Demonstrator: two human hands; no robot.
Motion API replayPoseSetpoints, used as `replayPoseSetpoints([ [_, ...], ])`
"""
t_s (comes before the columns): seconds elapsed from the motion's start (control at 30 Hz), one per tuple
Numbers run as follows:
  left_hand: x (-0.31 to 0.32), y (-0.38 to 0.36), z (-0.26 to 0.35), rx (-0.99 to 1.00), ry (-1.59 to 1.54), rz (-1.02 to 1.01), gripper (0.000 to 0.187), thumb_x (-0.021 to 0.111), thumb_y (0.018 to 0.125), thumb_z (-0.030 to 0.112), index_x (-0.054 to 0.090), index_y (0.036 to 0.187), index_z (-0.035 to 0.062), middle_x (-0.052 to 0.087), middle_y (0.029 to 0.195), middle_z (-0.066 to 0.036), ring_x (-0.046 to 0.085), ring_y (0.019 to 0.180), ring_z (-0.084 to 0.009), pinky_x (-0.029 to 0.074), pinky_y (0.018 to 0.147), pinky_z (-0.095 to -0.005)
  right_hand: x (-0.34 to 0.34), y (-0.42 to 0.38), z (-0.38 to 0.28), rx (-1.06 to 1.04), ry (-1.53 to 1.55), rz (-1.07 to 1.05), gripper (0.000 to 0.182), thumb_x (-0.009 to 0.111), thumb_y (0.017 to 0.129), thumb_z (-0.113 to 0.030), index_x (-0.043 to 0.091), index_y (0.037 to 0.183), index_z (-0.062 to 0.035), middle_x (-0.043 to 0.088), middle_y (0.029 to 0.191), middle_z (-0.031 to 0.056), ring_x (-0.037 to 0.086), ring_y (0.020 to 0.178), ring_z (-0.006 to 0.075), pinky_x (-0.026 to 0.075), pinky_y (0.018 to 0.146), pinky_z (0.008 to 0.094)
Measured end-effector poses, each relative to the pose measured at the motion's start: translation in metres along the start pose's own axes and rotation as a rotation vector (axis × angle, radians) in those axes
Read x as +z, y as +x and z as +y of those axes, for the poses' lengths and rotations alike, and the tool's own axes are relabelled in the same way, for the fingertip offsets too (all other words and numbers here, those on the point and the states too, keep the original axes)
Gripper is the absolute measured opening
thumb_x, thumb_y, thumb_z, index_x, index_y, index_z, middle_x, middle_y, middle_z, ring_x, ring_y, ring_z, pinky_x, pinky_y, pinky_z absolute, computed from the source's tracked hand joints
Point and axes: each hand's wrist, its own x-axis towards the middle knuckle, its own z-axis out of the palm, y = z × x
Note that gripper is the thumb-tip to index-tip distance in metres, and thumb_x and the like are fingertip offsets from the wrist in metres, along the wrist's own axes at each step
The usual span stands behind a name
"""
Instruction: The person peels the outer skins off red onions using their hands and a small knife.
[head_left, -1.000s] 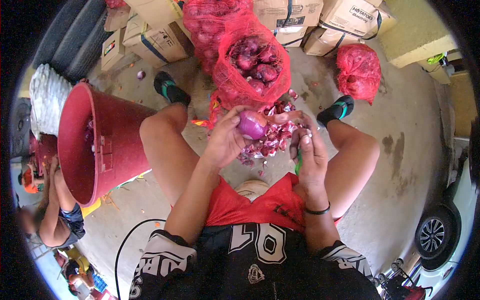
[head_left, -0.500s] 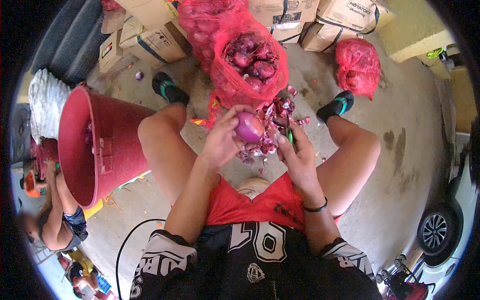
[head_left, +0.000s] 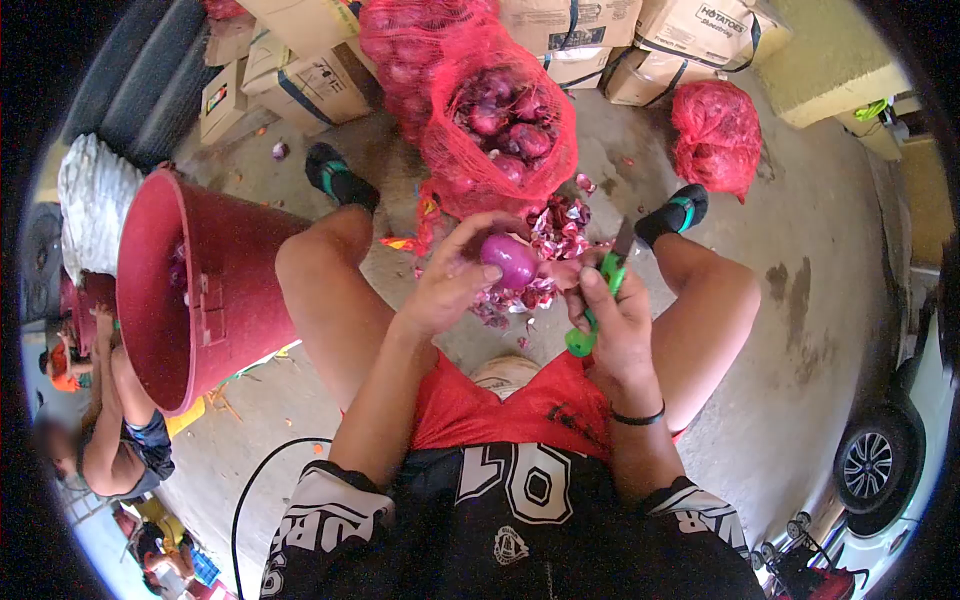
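Observation:
Between my knees, my left hand grips a smooth purple onion. Just to its right, my right hand is closed round a knife with a green handle, its blade pointing up and away. A strip of reddish skin stretches from the onion's side to my right fingertips. Below both hands, a pile of onion peels lies on the floor. Beyond the peels stands an open red mesh sack with unpeeled onions showing at its mouth.
A large red tub leans at my left, onions partly visible inside. Cardboard boxes line the back. A tied red sack sits at back right. A co-worker sits at far left; a white car stands right.
My right hand has turned and shifted slightly right, so the green handle and blade now show. The onion moved a little right and down, and a strip of skin now stretches from it.

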Motion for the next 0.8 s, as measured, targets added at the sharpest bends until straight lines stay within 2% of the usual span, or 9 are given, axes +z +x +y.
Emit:
replayPoseSetpoints([
  [0.13, 0.002, 0.0, 0.004, 0.058, 0.05, -0.01, 0.06, 0.07, 0.081, 0.007, 0.043, 0.134, 0.0016, 0.051, 0.129, -0.011, 0.05, 0.122, -0.0229, 0.04, 0.105, -0.0378, -0.014, 0.007, 0.001, -0.033, -0.033, 0.043, 0.016, 0.052, 0.099, -0.017, 0.054, 0.108, -0.0037, 0.053, 0.074, 0.0007, 0.045, 0.057, 0.005, 0.033, 0.047, 0.0188],
  [0.27, -0.005, -0.001, 0.005, 0.082, 0.01, -0.011, 0.062, 0.072, 0.08, 0.008, 0.042, 0.134, 0.0019, 0.051, 0.13, -0.012, 0.049, 0.123, -0.023, 0.04, 0.105, -0.0383, -0.021, 0.01, 0.003, -0.044, 0.004, 0.198, 0.016, 0.052, 0.099, -0.019, 0.055, 0.107, -0.004, 0.052, 0.074, -0.0001, 0.044, 0.054, 0.0059, 0.037, 0.046, 0.0212],
  [0.37, -0.01, -0.002, 0.011, 0.075, 0.009, -0.033, 0.062, 0.072, 0.079, 0.003, 0.042, 0.134, 0.0015, 0.051, 0.13, -0.011, 0.05, 0.123, -0.0229, 0.041, 0.105, -0.038, -0.033, 0.013, 0.007, -0.002, -0.056, 0.219, 0.016, 0.055, 0.097, -0.016, 0.056, 0.108, -0.0037, 0.055, 0.077, 0.0004, 0.048, 0.058, 0.0064, 0.04, 0.052, 0.0208],
  [0.47, -0.006, -0.004, 0.011, 0.033, 0.03, 0.027, 0.062, 0.072, 0.078, 0.0, 0.043, 0.133, 0.001, 0.051, 0.13, -0.011, 0.05, 0.123, -0.0223, 0.041, 0.104, -0.0373, -0.016, 0.009, 0.007, -0.255, -0.669, 0.086, 0.017, 0.058, 0.094, -0.011, 0.056, 0.109, -0.002, 0.059, 0.082, 0.0025, 0.052, 0.066, 0.0074, 0.042, 0.057, 0.0211],
  [0.57, -0.001, -0.001, 0.014, 0.037, 0.197, -0.042, 0.062, 0.072, 0.077, -0.002, 0.043, 0.132, 0.0009, 0.05, 0.131, -0.011, 0.05, 0.123, -0.0223, 0.041, 0.105, -0.0373, 0.006, 0.006, 0.01, -0.446, -0.767, 0.008, 0.033, 0.072, 0.082, -0.012, 0.057, 0.109, -0.0002, 0.058, 0.082, 0.0093, 0.055, 0.073, 0.0173, 0.046, 0.063, 0.0316],
  [0.6, 0.0, -0.001, 0.015, 0.025, 0.186, -0.06, 0.063, 0.072, 0.077, -0.001, 0.043, 0.132, 0.001, 0.05, 0.131, -0.012, 0.05, 0.122, -0.0223, 0.042, 0.104, -0.0377, 0.006, 0.011, 0.017, -0.505, -0.765, 0.025, 0.026, 0.07, 0.084, -0.01, 0.058, 0.105, -0.0003, 0.058, 0.08, 0.0106, 0.055, 0.073, 0.0151, 0.046, 0.063, 0.0319],
  [0.7, 0.003, -0.006, 0.018, -0.002, 0.171, -0.085, 0.064, 0.074, 0.076, 0.002, 0.043, 0.132, 0.0012, 0.051, 0.13, -0.013, 0.052, 0.121, -0.0228, 0.044, 0.103, -0.0389, 0.0, 0.014, 0.013, -0.161, -0.675, 0.164, 0.02, 0.068, 0.086, -0.009, 0.059, 0.101, -0.0007, 0.059, 0.077, 0.0109, 0.055, 0.07, 0.0147, 0.046, 0.063, 0.0317],
  [0.73, 0.002, -0.009, 0.021, -0.004, 0.178, -0.077, 0.065, 0.075, 0.075, 0.003, 0.044, 0.132, 0.0012, 0.052, 0.129, -0.014, 0.052, 0.12, -0.0231, 0.044, 0.102, -0.0393, -0.004, 0.018, 0.016, -0.266, -0.689, 0.206, 0.015, 0.067, 0.087, -0.01, 0.06, 0.098, -0.0008, 0.06, 0.074, 0.0101, 0.054, 0.066, 0.0139, 0.046, 0.062, 0.0314],
  [0.8, -0.005, -0.012, 0.031, 0.043, 0.192, -0.056, 0.065, 0.077, 0.074, 0.006, 0.044, 0.131, 0.001, 0.053, 0.128, -0.014, 0.054, 0.118, -0.0237, 0.046, 0.1, -0.0397, -0.016, 0.022, 0.013, -0.232, -0.724, 0.115, 0.015, 0.064, 0.091, -0.011, 0.058, 0.099, -0.0003, 0.055, 0.07, 0.0047, 0.049, 0.059, 0.0094, 0.042, 0.054, 0.0263],
])
